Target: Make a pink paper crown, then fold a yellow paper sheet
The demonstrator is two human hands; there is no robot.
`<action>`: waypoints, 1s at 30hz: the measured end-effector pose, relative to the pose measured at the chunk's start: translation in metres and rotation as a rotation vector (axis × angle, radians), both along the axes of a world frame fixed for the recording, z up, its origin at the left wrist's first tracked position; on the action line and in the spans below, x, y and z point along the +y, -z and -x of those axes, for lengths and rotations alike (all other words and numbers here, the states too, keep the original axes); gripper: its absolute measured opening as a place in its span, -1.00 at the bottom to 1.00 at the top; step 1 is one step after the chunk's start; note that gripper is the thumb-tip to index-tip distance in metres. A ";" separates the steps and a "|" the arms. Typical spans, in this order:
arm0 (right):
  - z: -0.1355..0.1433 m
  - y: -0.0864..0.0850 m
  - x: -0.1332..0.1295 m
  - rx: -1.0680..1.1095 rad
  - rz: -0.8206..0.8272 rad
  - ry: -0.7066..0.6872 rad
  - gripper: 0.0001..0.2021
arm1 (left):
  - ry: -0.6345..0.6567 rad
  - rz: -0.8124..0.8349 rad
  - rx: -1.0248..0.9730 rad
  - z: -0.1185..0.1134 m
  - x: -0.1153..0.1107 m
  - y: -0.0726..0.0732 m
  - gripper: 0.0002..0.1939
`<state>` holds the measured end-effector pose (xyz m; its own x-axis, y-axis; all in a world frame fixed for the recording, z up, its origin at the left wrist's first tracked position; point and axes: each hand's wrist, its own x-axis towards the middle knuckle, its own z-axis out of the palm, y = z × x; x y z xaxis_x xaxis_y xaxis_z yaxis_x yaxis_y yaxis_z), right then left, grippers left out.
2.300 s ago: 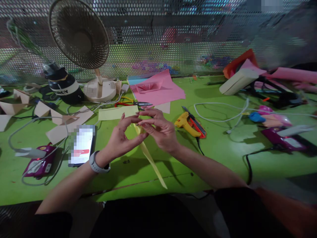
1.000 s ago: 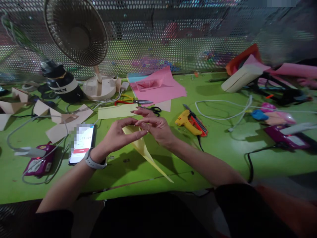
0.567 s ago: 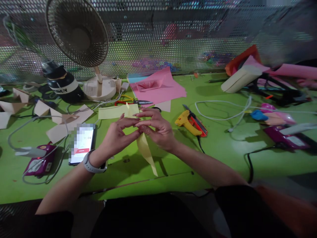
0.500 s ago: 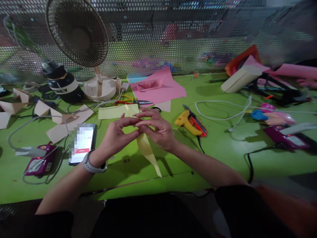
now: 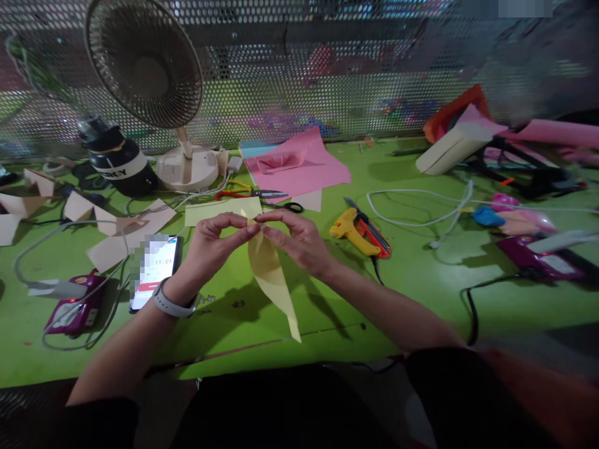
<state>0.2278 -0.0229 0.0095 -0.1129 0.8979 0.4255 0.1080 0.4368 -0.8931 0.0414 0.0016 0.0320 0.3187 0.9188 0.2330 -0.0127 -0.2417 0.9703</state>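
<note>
Between thumb and fingers, my left hand [image 5: 215, 243] pinches the upper end of a yellow paper strip [image 5: 272, 268]. My right hand [image 5: 299, 240] pinches the same end from the other side, and the fingertips of both hands meet there. The strip curves down toward me and tapers to a narrow tip above the green table. The folded part under my fingertips is partly hidden. Just behind my hands lie a flat pale yellow paper [image 5: 206, 213] and a pair of scissors [image 5: 276, 194].
A yellow glue gun [image 5: 352, 231] lies right of my hands beside a red cutter [image 5: 374, 236]. On the left are a phone [image 5: 156, 274], a purple power strip [image 5: 77, 305] and folded beige papers [image 5: 133, 234]. A fan [image 5: 187, 168] and pink paper [image 5: 322, 165] stand farther back.
My fingers have shifted from overlapping above the paper to a fingertip pinch on its upper end. More of the yellow strip shows, and its lower tip has moved slightly left.
</note>
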 end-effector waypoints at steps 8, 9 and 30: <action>0.004 0.007 0.002 -0.048 -0.071 0.049 -0.76 | -0.005 -0.070 -0.011 0.002 0.007 0.007 -0.79; 0.004 0.008 0.003 -0.042 -0.070 0.050 -0.76 | 0.000 -0.064 -0.009 0.002 0.007 0.008 -0.80; 0.009 0.023 0.008 0.368 -0.126 0.269 -0.90 | 0.365 0.618 -0.049 0.001 -0.019 0.022 -0.55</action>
<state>0.2183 -0.0147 -0.0139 0.2958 0.8135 0.5008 -0.0819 0.5439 -0.8352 0.0400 -0.0177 0.0102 0.6329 0.7243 -0.2736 -0.0351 0.3799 0.9244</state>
